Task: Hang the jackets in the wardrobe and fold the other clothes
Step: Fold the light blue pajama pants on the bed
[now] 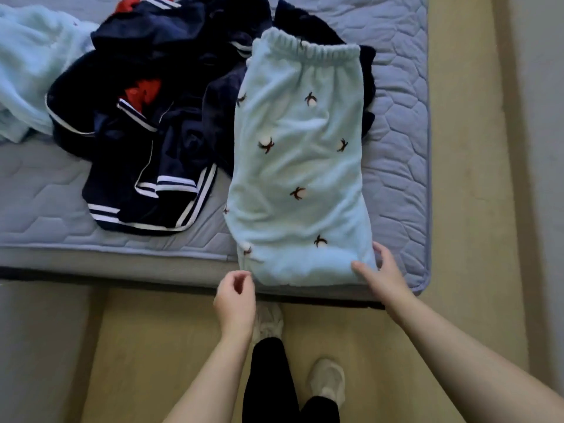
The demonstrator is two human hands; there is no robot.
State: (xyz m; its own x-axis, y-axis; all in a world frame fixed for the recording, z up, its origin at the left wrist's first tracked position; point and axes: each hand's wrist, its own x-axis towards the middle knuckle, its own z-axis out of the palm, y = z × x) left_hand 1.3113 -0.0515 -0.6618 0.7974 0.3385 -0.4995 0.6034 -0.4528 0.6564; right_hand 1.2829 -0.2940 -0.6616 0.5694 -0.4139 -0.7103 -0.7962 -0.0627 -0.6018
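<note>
Light blue fleece pants (pixel 299 166) with small dark embroidered motifs lie lengthwise on the mattress (pixel 396 123), waistband at the far end, near end folded at the bed's edge. My right hand (pixel 380 271) grips the near right corner of the pants. My left hand (pixel 235 296) hovers just off the near left corner, fingers loosely curled, holding nothing. A heap of navy jackets with white stripes and red lining (pixel 146 117) lies to the left. Another light blue fleece garment (pixel 27 65) lies at the far left.
The quilted grey-blue mattress ends just beyond the pants on the right. Beige floor (pixel 467 178) runs along the bed's right side and in front. My legs and white shoes (pixel 328 383) stand at the bed's near edge.
</note>
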